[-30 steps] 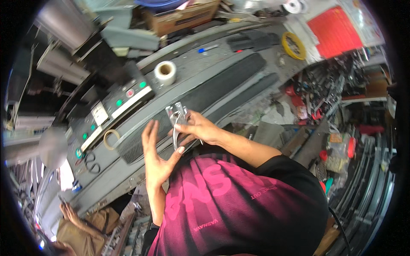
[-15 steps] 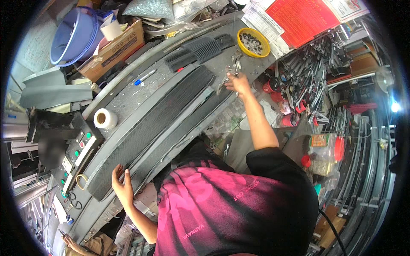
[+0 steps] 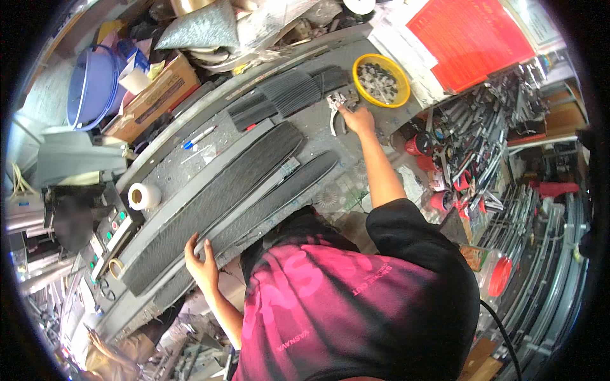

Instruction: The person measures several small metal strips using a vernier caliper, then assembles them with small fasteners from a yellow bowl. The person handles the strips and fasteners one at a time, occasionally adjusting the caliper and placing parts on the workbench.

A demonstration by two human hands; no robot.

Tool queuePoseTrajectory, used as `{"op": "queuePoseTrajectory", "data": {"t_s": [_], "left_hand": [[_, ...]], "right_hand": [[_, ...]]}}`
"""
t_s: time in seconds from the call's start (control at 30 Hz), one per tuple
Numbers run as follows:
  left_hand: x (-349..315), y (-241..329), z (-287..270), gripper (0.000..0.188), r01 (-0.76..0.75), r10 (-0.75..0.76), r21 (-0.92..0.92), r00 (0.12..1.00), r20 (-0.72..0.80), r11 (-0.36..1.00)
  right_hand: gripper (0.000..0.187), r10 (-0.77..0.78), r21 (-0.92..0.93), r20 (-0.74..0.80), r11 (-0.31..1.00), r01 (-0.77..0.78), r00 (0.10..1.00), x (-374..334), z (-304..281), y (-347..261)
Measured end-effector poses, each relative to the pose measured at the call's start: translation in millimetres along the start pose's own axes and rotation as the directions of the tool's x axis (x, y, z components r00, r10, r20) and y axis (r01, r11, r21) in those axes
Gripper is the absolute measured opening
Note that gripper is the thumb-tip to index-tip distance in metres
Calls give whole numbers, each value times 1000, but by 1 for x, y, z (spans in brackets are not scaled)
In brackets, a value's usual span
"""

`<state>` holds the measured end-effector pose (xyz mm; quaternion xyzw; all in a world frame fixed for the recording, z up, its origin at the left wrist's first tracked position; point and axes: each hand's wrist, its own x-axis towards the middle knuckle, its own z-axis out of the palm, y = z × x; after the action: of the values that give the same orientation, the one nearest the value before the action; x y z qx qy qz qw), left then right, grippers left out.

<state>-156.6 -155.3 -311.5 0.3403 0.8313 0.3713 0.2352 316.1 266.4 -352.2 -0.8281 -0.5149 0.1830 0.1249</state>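
Note:
My right hand (image 3: 358, 120) is closed at the pliers (image 3: 335, 112), its fingers on the silver metal near their head. The handles spread over the grey bench, beside a yellow bowl (image 3: 381, 80) of small dark and pale pieces. My left hand (image 3: 203, 263) has its fingers apart, at the near edge of the long dark textured strips. The wider strip (image 3: 216, 203) lies diagonally across the bench. A narrower strip (image 3: 298, 185) lies nearer to me, with a thin pale strip between them. Shorter ribbed dark pieces (image 3: 289, 91) lie behind.
A white tape roll (image 3: 144, 196), a blue-capped marker (image 3: 198, 138) and a button panel (image 3: 113, 232) are toward the left. A cardboard box (image 3: 155, 98) and blue basin (image 3: 94, 86) stand behind. Metal parts (image 3: 476, 146) crowd the right. Another person's hand (image 3: 105, 349) shows at lower left.
The view has shifted. The pliers, blurred beside my right hand earlier, now show plainly against the bench. My left hand has shifted right along the strips' near edge.

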Motion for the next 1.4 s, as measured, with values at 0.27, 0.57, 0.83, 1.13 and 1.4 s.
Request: {"op": "queuePoseTrajectory", "data": {"t_s": [0.27,0.57,0.83,1.13,1.4], "left_hand": [[7,23,41,44,-183,204,223,976,-73,957],[-3,23,67,56,-237,300,320,940,-165,917],[9,-7,20,75,-183,309,447,924,-226,876],[78,-54,-98,124,-108,58,693,994,96,713],[110,-78,-134,95,-203,153,674,979,133,711]], "right_hand": [[124,26,-103,68,995,-19,997,-2,12,-23],[77,-285,-308,-304,932,189,909,-58,-7,-36],[71,-946,312,171,317,896,275,-126,-32,-81],[108,-818,-80,512,257,963,260,-120,18,-117],[60,-767,-129,549,315,940,332,-116,21,-123]]}}
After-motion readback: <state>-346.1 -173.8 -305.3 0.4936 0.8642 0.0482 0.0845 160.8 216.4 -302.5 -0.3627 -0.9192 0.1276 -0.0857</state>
